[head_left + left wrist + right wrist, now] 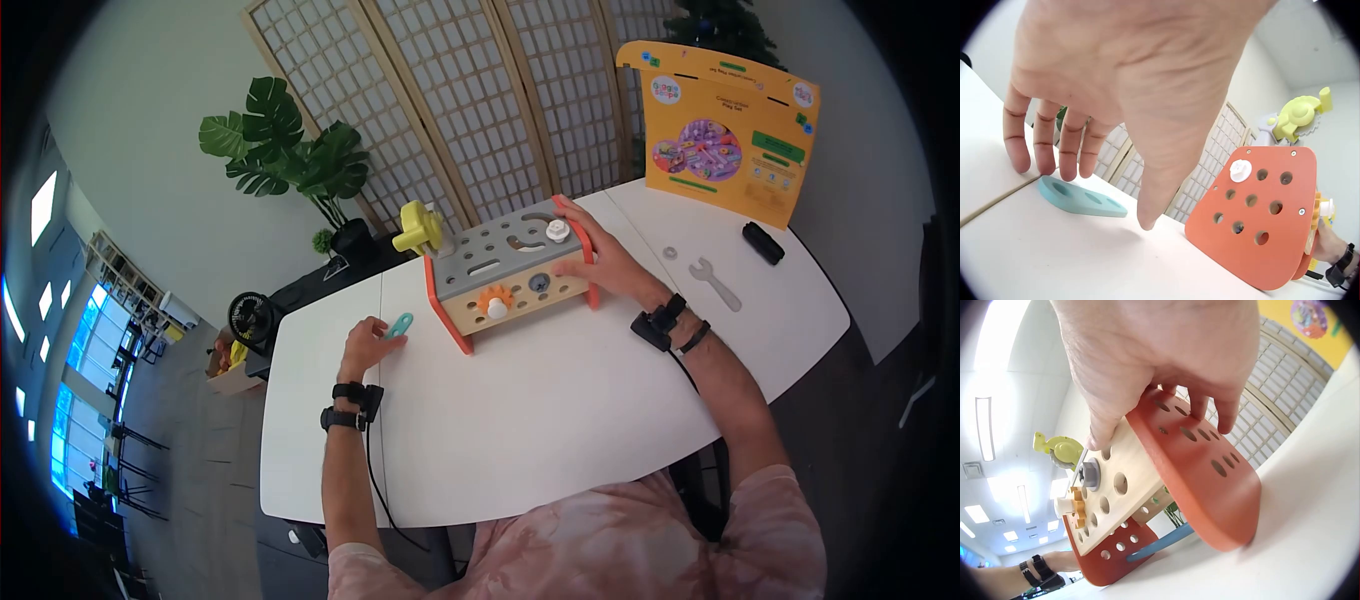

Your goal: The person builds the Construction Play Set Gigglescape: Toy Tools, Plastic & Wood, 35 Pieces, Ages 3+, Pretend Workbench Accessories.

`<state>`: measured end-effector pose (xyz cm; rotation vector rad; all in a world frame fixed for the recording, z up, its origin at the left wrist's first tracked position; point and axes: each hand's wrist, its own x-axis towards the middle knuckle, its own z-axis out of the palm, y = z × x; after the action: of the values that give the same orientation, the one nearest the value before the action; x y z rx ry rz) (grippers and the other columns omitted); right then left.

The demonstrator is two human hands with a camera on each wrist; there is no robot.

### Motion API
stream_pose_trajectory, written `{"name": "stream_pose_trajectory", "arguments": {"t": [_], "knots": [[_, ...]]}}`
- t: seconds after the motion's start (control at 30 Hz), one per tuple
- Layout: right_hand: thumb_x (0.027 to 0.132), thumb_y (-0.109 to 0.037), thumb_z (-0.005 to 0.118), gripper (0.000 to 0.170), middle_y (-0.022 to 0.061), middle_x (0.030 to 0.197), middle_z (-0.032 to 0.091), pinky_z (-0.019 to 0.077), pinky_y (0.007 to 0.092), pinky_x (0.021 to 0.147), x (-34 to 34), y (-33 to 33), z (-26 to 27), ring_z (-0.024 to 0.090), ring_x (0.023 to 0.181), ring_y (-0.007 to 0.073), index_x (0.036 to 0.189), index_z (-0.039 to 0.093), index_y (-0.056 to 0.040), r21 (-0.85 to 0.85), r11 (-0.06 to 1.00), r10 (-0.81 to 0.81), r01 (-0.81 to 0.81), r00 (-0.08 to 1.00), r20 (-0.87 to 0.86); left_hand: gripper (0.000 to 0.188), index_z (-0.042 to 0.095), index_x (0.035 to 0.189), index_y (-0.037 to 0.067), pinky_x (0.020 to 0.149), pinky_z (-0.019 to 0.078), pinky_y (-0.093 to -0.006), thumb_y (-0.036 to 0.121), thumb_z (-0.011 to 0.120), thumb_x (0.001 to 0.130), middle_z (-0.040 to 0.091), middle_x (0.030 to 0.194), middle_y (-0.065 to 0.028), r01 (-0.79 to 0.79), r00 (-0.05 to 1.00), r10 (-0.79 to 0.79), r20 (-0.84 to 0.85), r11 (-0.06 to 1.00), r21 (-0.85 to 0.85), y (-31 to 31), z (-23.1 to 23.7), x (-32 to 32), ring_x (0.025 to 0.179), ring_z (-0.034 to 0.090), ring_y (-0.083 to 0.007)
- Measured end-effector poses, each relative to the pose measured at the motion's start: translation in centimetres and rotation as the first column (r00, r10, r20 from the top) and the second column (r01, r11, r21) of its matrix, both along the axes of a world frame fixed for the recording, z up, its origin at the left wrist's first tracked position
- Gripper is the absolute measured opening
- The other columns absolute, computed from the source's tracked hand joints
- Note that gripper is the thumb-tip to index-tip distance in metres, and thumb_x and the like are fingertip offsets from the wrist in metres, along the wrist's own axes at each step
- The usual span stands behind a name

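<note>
A toy workbench [510,270] stands on the white table, with a grey perforated top, a wooden front and red side panels. My right hand [608,262] grips its right end, thumb on the wooden front and fingers over the red side panel [1200,469]. Left of the workbench, a teal strip with holes [1082,199] lies on the table. My left hand [367,345] is right at it, fingers loosely bent along its far side and thumb apart from it. On the front sit an orange gear [495,300] with a white knob and a grey bolt head [1090,474].
A yellow toy saw [418,228] stands at the workbench's left end. To the right lie a grey wrench [716,284], a small grey nut [670,253] and a black case [763,243]. An orange-yellow box [725,130] stands at the back right.
</note>
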<state>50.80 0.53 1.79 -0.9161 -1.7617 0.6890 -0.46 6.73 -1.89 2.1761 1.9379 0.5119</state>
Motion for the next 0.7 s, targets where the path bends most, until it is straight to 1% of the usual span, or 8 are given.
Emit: {"name": "stream_pose_trajectory", "arguments": {"t": [0.13, 0.23, 0.3, 0.33, 0.4, 0.53, 0.6, 0.7], "knots": [[0.091, -0.024, 0.09, 0.089, 0.0115, 0.183, 0.018, 0.0275, 0.0443, 0.135, 0.1, 0.0, -0.2, 0.02, 0.168, 0.0288, 0.165, 0.041, -0.0119, 0.014, 1.0, -0.004, 0.003, 1.0, 0.02, 0.051, 0.079, 0.106, 0.002, 0.079, 0.0609, -0.0352, 0.039, 0.097, 0.076, 0.078, 0.095, -0.0104, 0.028, 0.999, -0.024, 0.043, 0.996, -0.08, 0.9, 0.1, -0.4, 0.086, 0.075, -0.0253], [0.092, -0.027, 0.09, 0.088, 0.0111, 0.183, 0.018, 0.028, 0.0452, 0.135, 0.2, 0.0, 0.0, 0.019, 0.168, 0.0291, 0.164, 0.041, -0.0125, 0.019, 1.0, -0.004, 0.003, 1.0, 0.03, 0.039, 0.081, 0.105, 0.002, 0.078, 0.0607, -0.0333, 0.029, 0.094, 0.079, 0.079, 0.09, -0.0084, 0.0, 0.999, 0.005, 0.045, 0.995, -0.1, -0.3, 2.7, 1.0, 0.086, 0.075, -0.0204], [0.092, -0.027, 0.09, 0.088, 0.0109, 0.183, 0.018, 0.0281, 0.0452, 0.135, 0.1, -0.2, 0.1, 0.019, 0.168, 0.029, 0.164, 0.041, -0.0121, 0.002, 1.0, -0.002, 0.002, 1.0, 0.03, 0.033, 0.081, 0.105, 0.003, 0.078, 0.0593, -0.0319, 0.02, 0.091, 0.08, 0.079, 0.089, -0.0053, 0.031, 0.951, 0.016, 0.309, 0.989, -0.147, -1.3, 4.9, 2.0, 0.087, 0.074, -0.0143], [0.093, -0.027, 0.089, 0.089, 0.0107, 0.183, 0.018, 0.0287, 0.0453, 0.135, 0.2, -0.3, 0.2, 0.019, 0.169, 0.029, 0.165, 0.04, -0.0123, 0.001, 1.0, 0.002, -0.002, 0.999, 0.038, 0.033, 0.081, 0.105, 0.003, 0.078, 0.0593, -0.0319, 0.02, 0.091, 0.08, 0.079, 0.089, -0.0053, 0.03, 0.951, 0.017, 0.31, 0.989, -0.147, -1.7, 5.9, 2.6, 0.087, 0.074, -0.0143], [0.093, -0.026, 0.089, 0.089, 0.0105, 0.183, 0.018, 0.0293, 0.0453, 0.135, 0.4, -0.5, 0.5, 0.019, 0.169, 0.0289, 0.166, 0.039, -0.0125, -0.001, 1.0, 0.011, -0.011, 0.999, 0.05, 0.03, 0.08, 0.104, 0.004, 0.082, 0.0563, -0.0299, 0.017, 0.09, 0.079, 0.079, 0.094, -0.0034, 0.269, 0.839, -0.248, 0.484, 0.963, 0.026, -2.5, 8.0, 4.0, 0.091, 0.071, -0.0097], [0.094, -0.022, 0.088, 0.095, 0.0107, 0.183, 0.018, 0.031, 0.0439, 0.134, 0.7, -0.3, 0.8, 0.022, 0.167, 0.0269, 0.171, 0.033, -0.0143, -0.062, 0.995, 0.081, -0.081, 0.997, -0.006, 0.03, 0.078, 0.104, 0.004, 0.085, 0.0535, -0.0297, 0.018, 0.09, 0.079, 0.078, 0.101, -0.0023, 0.392, 0.732, -0.382, 0.564, 0.913, 0.108, -5.4, 12.1, 8.7, 0.094, 0.07, -0.0104], [0.094, -0.019, 0.087, 0.097, 0.0121, 0.182, 0.018, 0.0314, 0.0424, 0.133, 0.9, 0.1, 0.9, 0.025, 0.166, 0.0254, 0.173, 0.031, -0.0139, -0.075, 0.992, 0.1, -0.103, 0.994, -0.033, 0.031, 0.075, 0.107, 0.006, 0.088, 0.0518, -0.0304, 0.014, 0.087, 0.08, 0.076, 0.108, -0.0009, 0.523, 0.744, -0.563, 0.36, 0.826, 0.212, -6.2, 13.3, 10.8, 0.099, 0.068, -0.0113], [0.097, -0.021, 0.085, 0.095, 0.0132, 0.178, 0.029, 0.0335, 0.0418, 0.132, 1.3, 0.3, 1.6, 0.036, 0.161, 0.0233, 0.174, 0.03, -0.0145, -0.156, 0.983, 0.093, -0.098, 0.995, -0.039, 0.033, 0.078, 0.107, 0.007, 0.087, 0.051, -0.0315, 0.018, 0.087, 0.078, 0.076, 0.105, -0.0007, 0.537, 0.723, -0.606, 0.332, 0.795, 0.281, -5.6, 12.7, 12.6, 0.097, 0.069, -0.0135]]}}
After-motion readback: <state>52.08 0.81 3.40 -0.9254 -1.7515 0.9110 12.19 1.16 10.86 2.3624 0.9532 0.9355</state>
